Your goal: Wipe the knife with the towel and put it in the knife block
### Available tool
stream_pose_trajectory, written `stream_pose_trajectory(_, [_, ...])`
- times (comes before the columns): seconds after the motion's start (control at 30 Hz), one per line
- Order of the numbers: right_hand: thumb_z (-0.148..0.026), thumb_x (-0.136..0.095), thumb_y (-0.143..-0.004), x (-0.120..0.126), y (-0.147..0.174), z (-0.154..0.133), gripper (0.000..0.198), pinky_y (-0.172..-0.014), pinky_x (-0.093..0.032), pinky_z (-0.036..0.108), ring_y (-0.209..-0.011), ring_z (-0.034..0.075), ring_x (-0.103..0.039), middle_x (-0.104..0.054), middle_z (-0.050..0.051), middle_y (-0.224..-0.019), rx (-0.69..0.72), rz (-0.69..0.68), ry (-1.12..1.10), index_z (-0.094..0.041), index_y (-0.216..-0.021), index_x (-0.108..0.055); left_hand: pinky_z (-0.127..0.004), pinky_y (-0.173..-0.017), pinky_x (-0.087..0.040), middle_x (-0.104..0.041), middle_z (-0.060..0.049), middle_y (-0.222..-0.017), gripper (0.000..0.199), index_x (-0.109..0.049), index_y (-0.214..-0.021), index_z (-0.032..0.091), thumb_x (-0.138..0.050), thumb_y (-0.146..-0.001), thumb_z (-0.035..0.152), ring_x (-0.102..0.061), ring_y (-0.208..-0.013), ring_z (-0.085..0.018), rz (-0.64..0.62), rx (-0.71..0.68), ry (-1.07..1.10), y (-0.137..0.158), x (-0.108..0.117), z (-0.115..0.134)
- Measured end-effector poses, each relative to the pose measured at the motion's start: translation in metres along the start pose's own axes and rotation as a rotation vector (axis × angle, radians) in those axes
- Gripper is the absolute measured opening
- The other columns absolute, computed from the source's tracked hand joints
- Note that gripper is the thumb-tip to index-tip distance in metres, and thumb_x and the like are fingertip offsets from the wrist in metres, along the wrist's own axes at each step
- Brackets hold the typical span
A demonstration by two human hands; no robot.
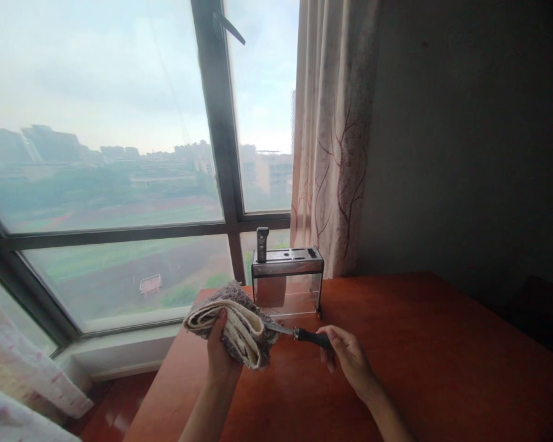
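Grey-brown pile outside and cream lining within make up the folded cloth [242, 322], a thick, layered bundle held above the near side of the reddish-brown tabletop [396, 368]. The left grip [221, 347] is clasped around it from below, thumb pressed over the pale folds, the other fingers hidden. The right grip [345, 353] is closed on the rear end of the black handle of a knife [311, 337], which points leftward from it; a metal collar meets a silvery blade whose far part is hidden at the cloth's right edge. Just beyond stands a metal-topped knife block [288, 267] with clear sides, one upright handle [262, 245] rising from its left end; dark marks on its top are too small to read.
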State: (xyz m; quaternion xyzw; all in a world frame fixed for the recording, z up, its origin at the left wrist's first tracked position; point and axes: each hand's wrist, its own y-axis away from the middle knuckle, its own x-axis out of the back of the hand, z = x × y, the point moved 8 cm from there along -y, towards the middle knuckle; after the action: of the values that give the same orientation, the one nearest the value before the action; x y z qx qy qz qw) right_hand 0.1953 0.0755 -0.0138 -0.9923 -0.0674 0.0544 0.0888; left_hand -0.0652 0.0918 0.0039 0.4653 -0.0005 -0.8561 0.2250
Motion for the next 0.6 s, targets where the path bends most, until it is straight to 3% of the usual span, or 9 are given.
stream_pose_trajectory(0.17, [-0.062, -0.059, -0.079, -0.02, 0.002, 0.008, 0.05, -0.038, -0.031, 0.019, -0.041, 0.008, -0.042, -0.05, -0.003, -0.051, -0.041, -0.091, 0.018, -0.014, -0.09, -0.066, -0.029, -0.058, -0.056, -0.071, -0.001, -0.07, 0.025, -0.063, -0.082, 0.016, -0.077, -0.065, 0.029, -0.068, -0.059, -0.019, -0.069, 0.164, -0.134, 0.015, 0.001, -0.038])
stream_pose_trajectory(0.27, [-0.058, -0.063, -0.078, -0.021, 0.004, 0.01, 0.047, -0.043, -0.035, 0.021, -0.047, 0.01, -0.048, -0.059, 0.0, -0.061, -0.05, -0.081, 0.09, -0.015, -0.097, -0.068, -0.03, -0.059, -0.056, -0.072, -0.003, -0.074, 0.036, -0.063, -0.088, 0.015, -0.081, -0.062, 0.033, -0.07, -0.066, -0.023, -0.136, 0.239, -0.221, 0.022, 0.002, -0.06])
stream_pose_trajectory(0.4, [-0.055, -0.063, -0.079, -0.017, 0.005, 0.004, 0.044, -0.067, -0.048, 0.029, -0.078, 0.021, -0.063, -0.07, 0.009, -0.092, -0.014, -0.033, 0.229, -0.017, -0.1, -0.071, -0.031, -0.061, -0.056, -0.073, -0.005, -0.084, 0.048, -0.062, -0.099, 0.015, -0.083, -0.06, 0.035, -0.07, -0.071, -0.024, -0.187, 0.187, -0.318, 0.025, 0.0, -0.064])
stream_pose_trajectory(0.47, [-0.054, -0.062, -0.08, -0.02, 0.004, 0.0, 0.042, -0.074, -0.048, 0.03, -0.085, 0.023, -0.063, -0.071, 0.009, -0.095, 0.008, -0.037, 0.25, -0.017, -0.098, -0.071, -0.031, -0.061, -0.056, -0.073, -0.006, -0.085, 0.05, -0.062, -0.099, 0.014, -0.084, -0.059, 0.035, -0.07, -0.071, -0.024, -0.184, 0.154, -0.364, 0.024, -0.001, -0.06])
stream_pose_trajectory(0.53, [-0.056, -0.056, -0.084, -0.027, 0.004, 0.0, 0.044, -0.06, -0.047, 0.026, -0.069, 0.018, -0.062, -0.07, 0.006, -0.079, -0.009, -0.079, 0.212, -0.016, -0.092, -0.071, -0.031, -0.061, -0.056, -0.073, -0.006, -0.083, 0.049, -0.062, -0.098, 0.013, -0.084, -0.059, 0.034, -0.07, -0.072, -0.025, -0.184, 0.131, -0.385, 0.022, -0.002, -0.056])
stream_pose_trajectory(0.6, [-0.059, -0.047, -0.087, -0.032, 0.004, 0.003, 0.051, -0.043, -0.037, 0.021, -0.046, 0.011, -0.05, -0.06, 0.001, -0.056, -0.062, -0.125, 0.133, -0.014, -0.083, -0.069, -0.03, -0.061, -0.056, -0.073, -0.006, -0.082, 0.047, -0.063, -0.096, 0.014, -0.084, -0.059, 0.033, -0.07, -0.072, -0.025, -0.178, 0.096, -0.373, 0.02, -0.004, -0.048])
